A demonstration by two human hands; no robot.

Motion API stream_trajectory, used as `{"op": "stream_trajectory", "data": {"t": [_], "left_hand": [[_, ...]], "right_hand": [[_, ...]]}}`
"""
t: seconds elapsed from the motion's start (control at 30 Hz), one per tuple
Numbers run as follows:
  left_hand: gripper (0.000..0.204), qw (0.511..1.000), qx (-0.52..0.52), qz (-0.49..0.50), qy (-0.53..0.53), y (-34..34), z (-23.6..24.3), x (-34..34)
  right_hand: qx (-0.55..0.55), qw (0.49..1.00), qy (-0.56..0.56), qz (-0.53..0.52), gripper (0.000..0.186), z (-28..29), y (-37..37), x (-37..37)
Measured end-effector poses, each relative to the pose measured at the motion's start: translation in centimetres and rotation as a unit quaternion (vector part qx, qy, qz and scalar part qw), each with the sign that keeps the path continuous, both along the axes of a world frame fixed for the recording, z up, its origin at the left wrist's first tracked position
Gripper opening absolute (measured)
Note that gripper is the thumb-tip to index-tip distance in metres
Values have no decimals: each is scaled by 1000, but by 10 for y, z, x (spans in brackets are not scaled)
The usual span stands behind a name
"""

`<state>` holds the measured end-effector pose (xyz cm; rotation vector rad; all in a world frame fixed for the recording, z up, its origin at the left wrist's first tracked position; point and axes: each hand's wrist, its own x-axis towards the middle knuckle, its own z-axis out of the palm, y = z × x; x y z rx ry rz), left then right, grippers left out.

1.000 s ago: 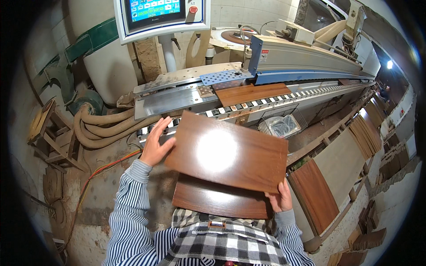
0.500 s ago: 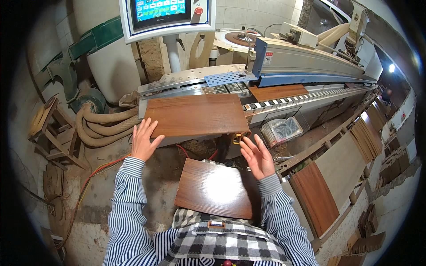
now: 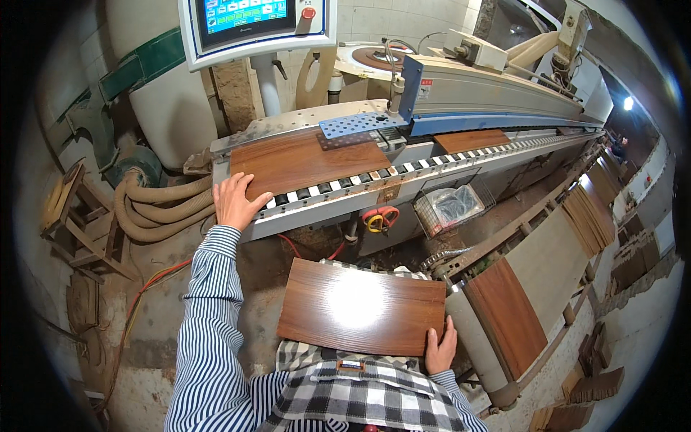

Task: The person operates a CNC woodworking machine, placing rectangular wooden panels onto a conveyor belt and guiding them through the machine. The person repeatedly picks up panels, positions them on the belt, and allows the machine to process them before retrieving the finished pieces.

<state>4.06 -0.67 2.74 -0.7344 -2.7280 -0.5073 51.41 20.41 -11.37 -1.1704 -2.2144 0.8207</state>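
A brown wood-grain board (image 3: 309, 162) lies flat on the infeed of a long machine, partly under its blue perforated plate (image 3: 354, 125). My left hand (image 3: 239, 203) touches this board at its near left corner, fingers spread and thumb stretched along the near edge. A second, glossy brown wooden board (image 3: 317, 309) lies across my lap, over a checked apron. At its right edge is my right hand (image 3: 441, 347), thumb against the board and fingers along the edge; part of the grip is hidden.
A roller track (image 3: 425, 164) runs along the machine, with another board (image 3: 471, 140) farther on. A wire basket (image 3: 452, 210) hangs in front, near red and yellow scissor-like handles (image 3: 380, 218). To the right, boards (image 3: 507, 317) lie on a roller stand. A control screen (image 3: 245, 18) stands behind.
The board under my left hand has moved down onto the track and under the perforated plate. My right hand has dropped from the air to the lap board's right edge.
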Motion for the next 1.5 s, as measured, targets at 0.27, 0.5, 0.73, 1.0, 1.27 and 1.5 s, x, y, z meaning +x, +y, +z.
{"op": "stream_trajectory", "data": {"t": [0.27, 0.5, 0.73, 1.0, 1.27, 1.5], "left_hand": [[75, 999, 2, 42, -6, -15, -14, -5], [73, 998, 5, 53, -13, -15, -15, 0], [72, 998, 7, 54, -11, -17, -14, 1], [69, 999, 14, 34, -12, -21, -17, -2], [64, 999, 42, -16, -24, -33, -23, -9], [61, 996, 74, -39, -43, -38, -22, -11]], "right_hand": [[25, 992, -91, -81, 34, 6, 20, -17], [68, 993, -4, -91, 34, 7, 28, -14], [-548, 757, 354, 33, 30, 36, 34, -8], [-560, 749, 354, 34, 27, 5, 42, 0], [-541, 780, 313, 4, 23, 23, 33, -8], [-538, 778, 324, 14, 23, 21, 32, -7]]}}
